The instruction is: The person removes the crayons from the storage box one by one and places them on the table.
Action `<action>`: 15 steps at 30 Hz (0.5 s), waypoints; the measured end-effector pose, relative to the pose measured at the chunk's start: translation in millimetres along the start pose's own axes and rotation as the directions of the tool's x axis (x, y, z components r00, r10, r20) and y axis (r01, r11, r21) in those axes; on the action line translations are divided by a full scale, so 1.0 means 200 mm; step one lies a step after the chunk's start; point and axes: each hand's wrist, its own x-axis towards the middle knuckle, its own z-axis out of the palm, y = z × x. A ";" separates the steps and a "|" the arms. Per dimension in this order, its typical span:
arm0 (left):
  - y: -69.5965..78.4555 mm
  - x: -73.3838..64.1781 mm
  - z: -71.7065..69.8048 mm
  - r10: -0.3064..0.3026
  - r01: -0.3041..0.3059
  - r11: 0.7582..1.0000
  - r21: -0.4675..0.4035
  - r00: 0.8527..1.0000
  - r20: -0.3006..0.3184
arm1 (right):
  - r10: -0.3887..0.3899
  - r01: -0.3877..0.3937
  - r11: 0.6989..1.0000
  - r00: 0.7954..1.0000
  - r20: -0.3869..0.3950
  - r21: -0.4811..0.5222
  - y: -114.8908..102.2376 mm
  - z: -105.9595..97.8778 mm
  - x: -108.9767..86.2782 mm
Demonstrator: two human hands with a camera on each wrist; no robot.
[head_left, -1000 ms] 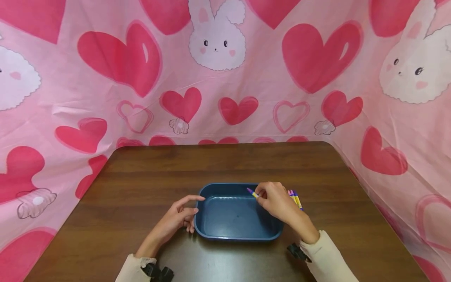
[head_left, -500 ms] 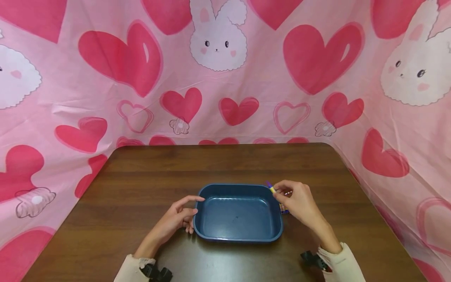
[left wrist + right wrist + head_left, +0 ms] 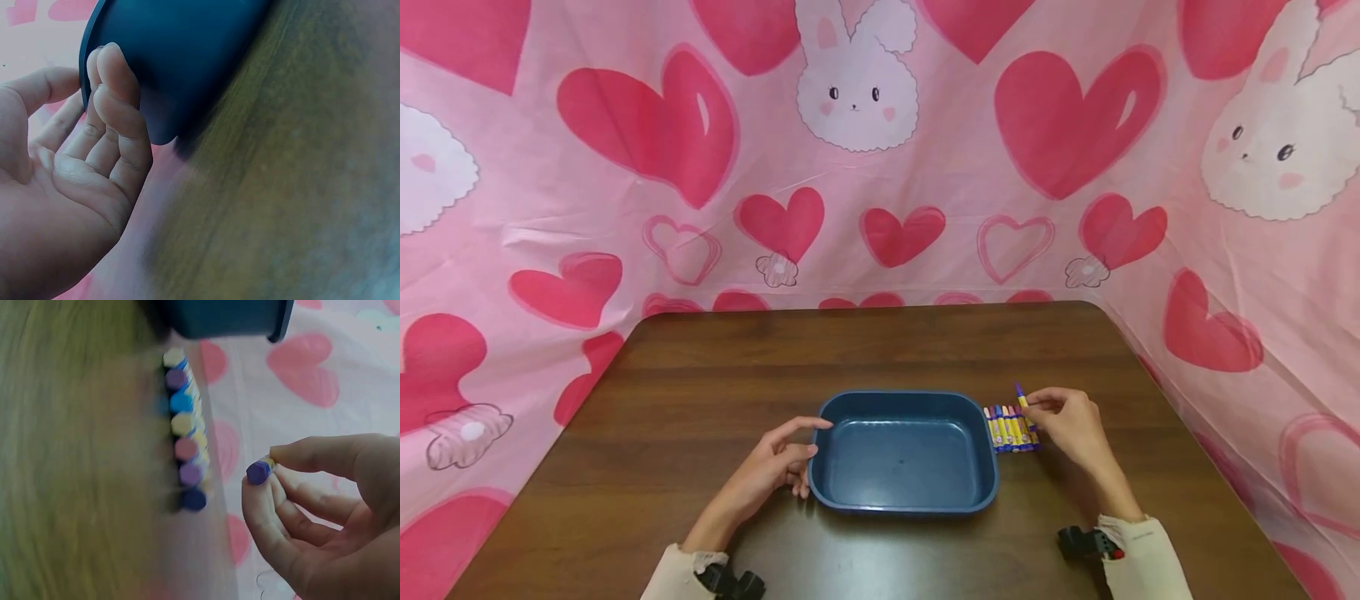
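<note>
My left hand (image 3: 763, 468) holds the left rim of a dark blue tray (image 3: 902, 467); in the left wrist view its thumb and index finger reach the rim, and the other fingers bend against the outer wall. Nothing lies inside the tray. Between thumb and forefinger, my right hand (image 3: 1075, 427) pinches a purple crayon (image 3: 259, 472) with a yellow wrapper, pointing up and away. Just right of the tray, several crayons (image 3: 1011, 435) lie side by side in a row. The held crayon is over the row's right end, apart from the row in the right wrist view.
The brown wooden table (image 3: 737, 358) extends around the tray on all sides. A pink cloth (image 3: 955, 167) with hearts and rabbits hangs behind and along both sides. Black wrist cameras (image 3: 1086, 543) sit at the sleeves.
My right hand has moved right with the crayon, from over the tray's far right corner to the right end of the row, uncovering the crayons. The left hand stays at the rim.
</note>
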 end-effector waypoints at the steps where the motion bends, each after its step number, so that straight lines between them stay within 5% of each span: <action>1: 0.00 0.00 0.00 -0.002 0.002 1.000 0.000 1.000 -0.002 | 0.025 -0.025 1.000 1.000 0.005 -0.006 0.01 0.00 0.00; 15: 0.00 0.00 0.00 0.022 -0.022 1.000 0.004 1.000 0.009 | 0.144 -0.133 0.985 0.985 0.093 -0.112 0.12 -0.02 0.01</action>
